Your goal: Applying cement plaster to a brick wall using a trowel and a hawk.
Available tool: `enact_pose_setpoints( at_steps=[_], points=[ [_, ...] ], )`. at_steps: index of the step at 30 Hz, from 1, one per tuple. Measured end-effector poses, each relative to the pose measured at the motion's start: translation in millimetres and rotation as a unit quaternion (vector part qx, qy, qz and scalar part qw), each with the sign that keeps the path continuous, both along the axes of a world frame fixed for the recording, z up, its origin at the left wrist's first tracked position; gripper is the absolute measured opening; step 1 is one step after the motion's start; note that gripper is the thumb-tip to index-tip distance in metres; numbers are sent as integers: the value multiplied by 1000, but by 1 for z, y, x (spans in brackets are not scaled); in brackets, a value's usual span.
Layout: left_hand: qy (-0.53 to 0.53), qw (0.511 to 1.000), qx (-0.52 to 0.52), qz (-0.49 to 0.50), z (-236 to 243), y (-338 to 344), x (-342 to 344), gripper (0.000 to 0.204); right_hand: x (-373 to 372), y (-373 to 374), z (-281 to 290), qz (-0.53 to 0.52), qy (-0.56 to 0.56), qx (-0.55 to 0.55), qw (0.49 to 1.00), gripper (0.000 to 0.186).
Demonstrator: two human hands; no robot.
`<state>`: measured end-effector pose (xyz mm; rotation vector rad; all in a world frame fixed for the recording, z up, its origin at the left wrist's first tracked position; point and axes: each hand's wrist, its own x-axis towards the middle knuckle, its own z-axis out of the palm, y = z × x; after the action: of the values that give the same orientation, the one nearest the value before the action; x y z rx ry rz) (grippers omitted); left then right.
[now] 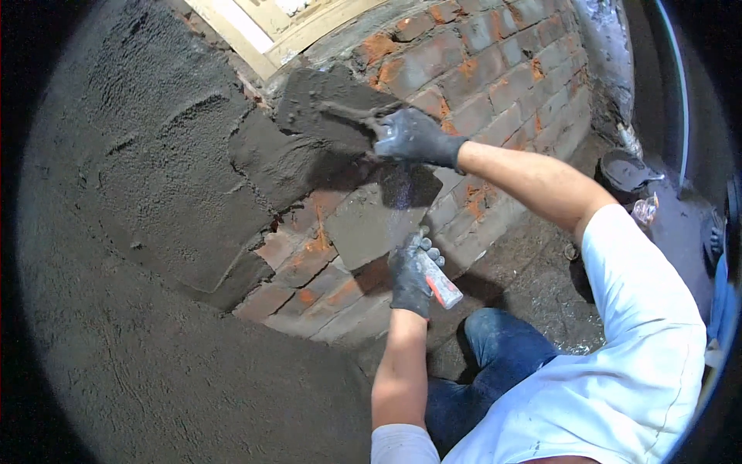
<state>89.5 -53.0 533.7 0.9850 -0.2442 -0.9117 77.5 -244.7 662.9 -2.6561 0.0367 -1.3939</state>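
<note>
My gloved right hand (413,138) grips a mortar-coated trowel (313,99), its blade against the upper wall beside a plastered patch (162,178) of wet grey mortar. Below it, my gloved left hand (411,277) is closed round a tool handle (439,280), pale with a red edge, near a flat grey square board (357,232). Some dark mortar and a speckled blur show at the board's upper right, under my right hand. Exposed red-grey brickwork (487,77) surrounds both tools.
A pale wooden frame (274,35) tops the wall. At right stand a grey pipe (607,46), a thin hose (682,93) and a dark bucket (622,172) with crumpled plastic (645,210) beside it. The rough floor (541,294) lies under my bent legs in jeans.
</note>
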Motion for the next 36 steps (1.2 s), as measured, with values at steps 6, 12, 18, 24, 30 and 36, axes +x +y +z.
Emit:
enact_pose_setpoints(
  at_steps=[6,12,18,24,30,36],
  points=[
    [10,1000,-20,18,-91,42,33,16,53,64,-15,107,-146,-82,980,10],
    [-48,996,50,58,-91,90,16,11,101,122,-35,328,-56,377,864,11],
    [-14,994,54,98,-99,117,24,11,149,164,6,353,-65,345,867,9],
    [-12,996,49,73,-108,106,30,10,158,156,-26,11,-163,-116,980,8],
    [37,998,43,13,-98,112,28,18,85,88,-38,-1,103,-60,993,14],
    [-39,997,69,20,-80,64,14,19,51,-24,-2,-82,58,20,995,34]
  ],
)
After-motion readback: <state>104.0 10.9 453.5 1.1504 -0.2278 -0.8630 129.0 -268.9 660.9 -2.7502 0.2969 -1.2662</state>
